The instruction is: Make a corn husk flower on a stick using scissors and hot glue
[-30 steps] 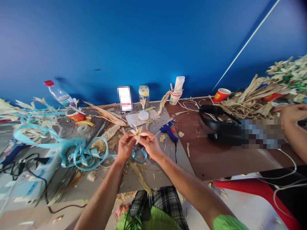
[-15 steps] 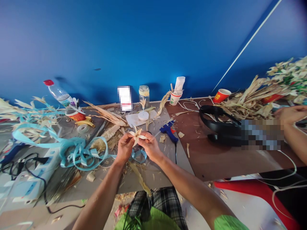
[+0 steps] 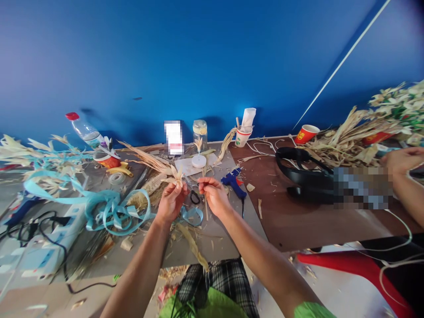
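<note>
In my left hand (image 3: 170, 201) a pale flower (image 3: 178, 177), made of dried husk petals, is pinched by its base. My right hand (image 3: 213, 196) is just to the right, apart from the flower, its thumb and fingertips pressed together; what they hold, if anything, is too small to make out. Between and below the hands lie a small black ring-shaped object (image 3: 194, 197) and a loop of light blue ribbon (image 3: 193, 216). Behind them, a small husk bud stands on a round white base (image 3: 198, 161). A blue glue gun (image 3: 234, 182) lies right of my right hand.
A tangle of blue ribbon (image 3: 109, 212) and a power strip (image 3: 54, 243) lie left. Dry husks (image 3: 149, 159), a lidded jar (image 3: 200, 132) and a paper cup (image 3: 243, 138) stand behind. Right are a black headset-like device (image 3: 298, 174) and another person's hand (image 3: 404, 161).
My hands have moved apart. The flower, earlier between both hands, has gone left and upright with my left hand; my right hand has let go of it and shifted slightly right.
</note>
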Motion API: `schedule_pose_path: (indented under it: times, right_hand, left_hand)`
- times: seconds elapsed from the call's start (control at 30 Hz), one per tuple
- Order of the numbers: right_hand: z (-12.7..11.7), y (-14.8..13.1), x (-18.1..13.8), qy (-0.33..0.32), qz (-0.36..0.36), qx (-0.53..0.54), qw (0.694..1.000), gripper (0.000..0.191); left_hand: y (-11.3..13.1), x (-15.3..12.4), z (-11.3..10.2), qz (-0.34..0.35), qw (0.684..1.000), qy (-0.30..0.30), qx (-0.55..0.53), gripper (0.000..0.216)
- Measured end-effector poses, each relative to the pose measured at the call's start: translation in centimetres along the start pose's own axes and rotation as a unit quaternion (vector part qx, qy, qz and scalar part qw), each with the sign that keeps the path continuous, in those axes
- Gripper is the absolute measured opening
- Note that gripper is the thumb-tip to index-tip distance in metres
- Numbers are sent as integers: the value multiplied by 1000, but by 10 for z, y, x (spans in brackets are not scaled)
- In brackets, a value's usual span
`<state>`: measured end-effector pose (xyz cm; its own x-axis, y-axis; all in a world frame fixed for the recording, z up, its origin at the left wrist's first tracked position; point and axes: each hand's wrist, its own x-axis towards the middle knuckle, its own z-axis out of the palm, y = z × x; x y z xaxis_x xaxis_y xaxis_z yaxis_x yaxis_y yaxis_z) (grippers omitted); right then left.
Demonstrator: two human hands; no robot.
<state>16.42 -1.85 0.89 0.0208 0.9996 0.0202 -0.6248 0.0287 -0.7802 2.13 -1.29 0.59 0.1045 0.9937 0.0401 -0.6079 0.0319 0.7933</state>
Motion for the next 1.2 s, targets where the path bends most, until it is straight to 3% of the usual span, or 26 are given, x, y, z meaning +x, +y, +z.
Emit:
schedule_pose_path:
  times: [0.17,0.37,0.5,0.67,0.9,1.07,1.2]
  right_hand:
    - [7,1,-7,-62,-15,-88,994,15]
    - [13,3,-9,-45,-18,-136,990,23]
    - [11,3,-8,-30,-11,-167,985,19]
    - [9,4,-7,-26,-14,-177,984,11]
    - [2,4,-3,4,-28,-195,980,12]
    - [2,4,-3,-2,-46,-210,977,28]
    - [3,7,-3,-3,-75,-267,961,28]
  left_hand:
    - [-5,0,-2,-29,999,-22,28,12]
    - [-12,1,-2,-10,995,-19,94,15]
    - [-11,0,1,18,991,-3,133,24]
    - [-6,-4,4,5,982,14,189,17]
    - [-2,-2,5,21,994,4,111,12]
    - [-4,-3,10,-11,999,-19,50,10]
    - [-7,-6,14,-22,998,-48,41,19]
